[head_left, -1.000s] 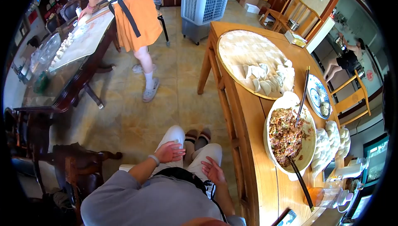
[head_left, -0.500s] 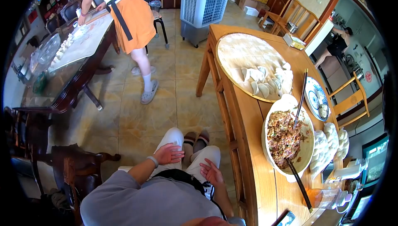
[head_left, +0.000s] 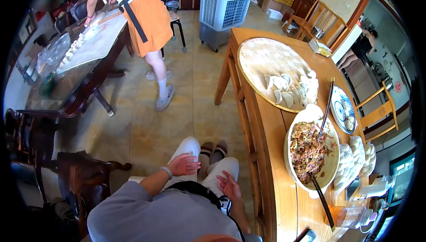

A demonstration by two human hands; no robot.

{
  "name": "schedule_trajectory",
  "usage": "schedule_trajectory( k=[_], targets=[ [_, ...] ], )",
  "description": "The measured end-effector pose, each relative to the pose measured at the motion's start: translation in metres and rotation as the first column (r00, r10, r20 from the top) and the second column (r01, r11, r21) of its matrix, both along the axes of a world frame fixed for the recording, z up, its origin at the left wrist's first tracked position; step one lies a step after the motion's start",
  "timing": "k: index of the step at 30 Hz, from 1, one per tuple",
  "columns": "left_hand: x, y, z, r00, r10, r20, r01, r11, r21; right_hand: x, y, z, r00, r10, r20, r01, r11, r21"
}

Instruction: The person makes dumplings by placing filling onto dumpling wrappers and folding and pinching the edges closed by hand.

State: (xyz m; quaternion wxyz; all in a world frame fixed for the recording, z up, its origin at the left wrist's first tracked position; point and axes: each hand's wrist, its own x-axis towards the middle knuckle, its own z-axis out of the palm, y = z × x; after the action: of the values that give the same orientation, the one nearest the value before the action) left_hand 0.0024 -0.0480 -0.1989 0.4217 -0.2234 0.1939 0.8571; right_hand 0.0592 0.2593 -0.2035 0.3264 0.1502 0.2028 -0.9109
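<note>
My left hand [head_left: 184, 165], with a band at the wrist, is held over my lap near the left knee, palm up, fingers extended, nothing in it. Beside my right thigh, my right hand [head_left: 229, 185] hangs open and bare. To the right on the wooden table [head_left: 284, 211] stands a white oval bowl [head_left: 329, 177] of chopped filling [head_left: 306, 149]. One pair of chopsticks [head_left: 326, 109] leans at its far side, another pair [head_left: 323, 204] at its near side. Behind it, folded dumplings [head_left: 288, 92] lie on a round floured board [head_left: 270, 60].
A blue-and-white plate [head_left: 341, 102] and packs of white dumplings [head_left: 350, 164] sit right of the bowl, near a bottle of orange liquid [head_left: 348, 216] and a phone [head_left: 306, 235]. A person in an orange garment [head_left: 148, 22] works at the dark table [head_left: 84, 86]; an air cooler [head_left: 224, 13] stands behind.
The whole view has shifted slightly, so the tables and bowl appear a little further right. My hands keep the same open pose over my lap. The other person's arms have moved slightly.
</note>
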Motion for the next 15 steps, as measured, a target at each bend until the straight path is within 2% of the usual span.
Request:
schedule_trajectory(
  k=[15],
  targets=[
    [-0.0002,0.0034,0.0084,1.000,0.001,0.004,0.000,0.999,-0.049,0.0017,-0.0007,0.0065,1.000,-0.006,-0.005,0.006,1.000,0.020]
  ],
)
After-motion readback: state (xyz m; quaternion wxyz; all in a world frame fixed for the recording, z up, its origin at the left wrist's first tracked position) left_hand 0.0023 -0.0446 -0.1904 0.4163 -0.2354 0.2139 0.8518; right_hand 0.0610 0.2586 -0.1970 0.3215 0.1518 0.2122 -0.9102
